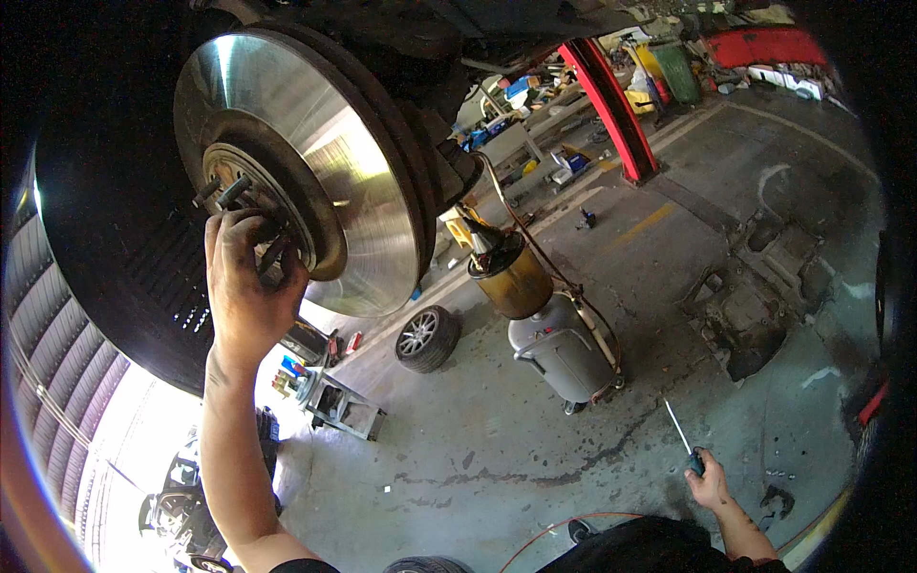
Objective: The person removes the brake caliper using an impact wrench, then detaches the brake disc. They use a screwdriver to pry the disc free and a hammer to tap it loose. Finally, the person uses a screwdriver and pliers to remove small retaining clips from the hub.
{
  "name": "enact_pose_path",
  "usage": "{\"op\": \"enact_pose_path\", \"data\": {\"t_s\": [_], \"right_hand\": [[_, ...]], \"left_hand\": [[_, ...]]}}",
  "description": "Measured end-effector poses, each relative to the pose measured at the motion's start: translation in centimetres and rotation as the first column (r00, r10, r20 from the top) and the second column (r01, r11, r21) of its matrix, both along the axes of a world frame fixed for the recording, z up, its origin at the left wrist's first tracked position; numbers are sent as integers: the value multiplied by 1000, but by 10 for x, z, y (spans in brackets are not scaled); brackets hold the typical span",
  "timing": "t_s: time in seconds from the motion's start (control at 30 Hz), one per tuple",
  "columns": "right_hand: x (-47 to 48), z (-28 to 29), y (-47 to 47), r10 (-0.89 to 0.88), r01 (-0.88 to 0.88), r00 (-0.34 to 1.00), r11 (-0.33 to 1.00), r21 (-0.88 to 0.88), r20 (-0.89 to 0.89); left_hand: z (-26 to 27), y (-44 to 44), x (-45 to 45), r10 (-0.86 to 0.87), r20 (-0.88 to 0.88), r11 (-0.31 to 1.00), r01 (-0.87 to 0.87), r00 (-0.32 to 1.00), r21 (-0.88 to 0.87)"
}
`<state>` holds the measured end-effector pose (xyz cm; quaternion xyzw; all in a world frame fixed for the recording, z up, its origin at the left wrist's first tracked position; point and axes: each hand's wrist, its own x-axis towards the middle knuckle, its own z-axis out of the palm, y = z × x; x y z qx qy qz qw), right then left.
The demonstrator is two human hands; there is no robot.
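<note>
A bare, shiny brake disc (365,193) with a dark vented edge hangs in front of me under a raised car. At its middle is the rusty wheel hub (218,163), from which several wheel studs (235,192) stick out. My left hand (251,279) reaches up and grips the hub, its fingers and thumb curled around the studs. Part of the hub is hidden behind that hand. Low on the right, away from the disc, my right hand (708,481) holds a screwdriver (679,428) by its dark handle, the long shaft pointing up and left.
Behind the disc stands a grey oil drainer (555,351) with an amber bowl and hose. A wheel (428,339) and a dark undertray (745,308) lie on the stained floor. Further off are a tool cart (344,405) and a red lift post (609,107). An orange hose (566,521) crosses below.
</note>
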<state>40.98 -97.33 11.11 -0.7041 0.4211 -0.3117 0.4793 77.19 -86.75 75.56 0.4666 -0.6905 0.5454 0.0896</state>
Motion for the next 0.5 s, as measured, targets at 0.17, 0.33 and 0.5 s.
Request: {"op": "enact_pose_path", "data": {"t_s": [0.17,0.33,0.5], "right_hand": [[2,0,-1,-7,7,1000,1000,4,-11],[1,-14,-3,-12,12,999,1000,17,-31],[2,-17,1,-20,21,999,1000,12,-43]], "left_hand": [[4,0,-5,5,46,1000,-5,999,3],[4,0,-2,46,120,999,-42,992,-31],[0,5,2,72,19,996,-71,997,-62]]}}
